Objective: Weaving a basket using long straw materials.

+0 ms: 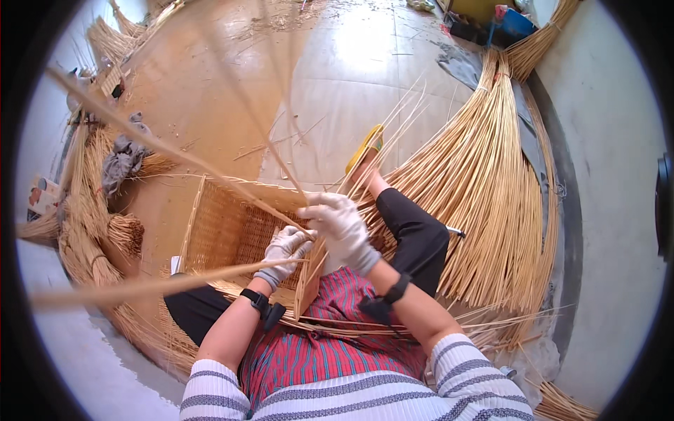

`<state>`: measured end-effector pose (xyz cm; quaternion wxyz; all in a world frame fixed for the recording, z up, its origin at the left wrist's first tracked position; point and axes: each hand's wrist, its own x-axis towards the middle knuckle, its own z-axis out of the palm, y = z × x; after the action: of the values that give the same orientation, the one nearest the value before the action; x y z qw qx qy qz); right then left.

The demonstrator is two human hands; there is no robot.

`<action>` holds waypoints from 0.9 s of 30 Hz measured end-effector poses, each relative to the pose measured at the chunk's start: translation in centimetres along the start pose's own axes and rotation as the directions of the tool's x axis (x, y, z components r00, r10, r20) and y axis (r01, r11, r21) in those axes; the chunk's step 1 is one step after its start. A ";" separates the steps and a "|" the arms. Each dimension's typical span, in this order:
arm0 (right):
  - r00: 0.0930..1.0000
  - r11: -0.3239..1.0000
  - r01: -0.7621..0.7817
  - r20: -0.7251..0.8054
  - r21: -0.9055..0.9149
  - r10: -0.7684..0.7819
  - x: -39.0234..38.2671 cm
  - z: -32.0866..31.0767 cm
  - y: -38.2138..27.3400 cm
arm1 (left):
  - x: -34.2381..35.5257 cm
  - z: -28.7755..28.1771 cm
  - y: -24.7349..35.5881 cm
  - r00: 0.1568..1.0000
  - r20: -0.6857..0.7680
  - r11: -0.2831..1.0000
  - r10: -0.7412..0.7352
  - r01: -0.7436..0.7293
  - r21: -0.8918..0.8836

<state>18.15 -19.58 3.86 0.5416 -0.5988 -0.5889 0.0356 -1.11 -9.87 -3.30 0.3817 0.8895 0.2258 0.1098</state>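
Observation:
A woven wicker basket (210, 217) rests tilted at my lap, with long loose canes (140, 140) rising from its rim, blurred toward the upper and left edges. My left hand (284, 249), in a white glove, is closed at the basket's right rim, pinching a cane there. Just above and right of it my right hand (338, 228), also gloved, has its fingers curled among the upright canes; exactly what they hold is hard to make out. Both wrists wear black straps. The striped red cloth (330, 358) covers my lap under the basket.
A large fanned bundle of canes (484, 210) lies along the right wall. More bundles (95, 231) and a grey cloth (123, 158) are at the left wall. A blue container (516, 24) stands at the back right. My foot in a yellow slipper (365, 147) is out on the floor.

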 end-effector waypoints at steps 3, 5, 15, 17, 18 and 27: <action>0.995 0.967 -0.027 0.082 -0.254 0.049 2.0 1.0 0.6 | 1.3 0.8 0.6 0.987 -0.158 0.987 -0.015 -0.010 -0.160; 0.965 0.931 -0.130 0.171 -0.342 0.198 3.0 1.1 1.2 | 2.1 -0.5 2.3 0.980 -0.136 0.990 0.142 -0.141 0.015; 0.374 0.560 -0.577 -0.417 0.595 0.828 -5.6 2.0 14.7 | 3.6 -2.7 1.4 0.960 0.280 1.000 -0.006 -0.003 0.031; 0.266 0.009 -0.646 0.214 0.764 0.940 -7.6 4.6 13.2 | 3.1 -1.4 0.4 0.937 0.343 0.865 -0.059 0.220 -0.451; 0.390 0.168 -0.721 0.194 0.673 0.900 -6.6 6.1 10.4 | 2.1 -0.8 -1.2 0.945 0.323 0.838 -0.053 0.218 -0.499; 0.571 0.558 -0.818 -0.072 -0.140 0.818 -4.3 5.2 6.2 | 4.0 1.5 -0.6 0.974 0.212 0.669 -0.081 0.211 -0.713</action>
<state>17.43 -17.89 -5.17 0.4138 -0.8443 -0.2456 0.2360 2.75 -8.47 -4.71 0.7291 0.6481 0.2020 0.0871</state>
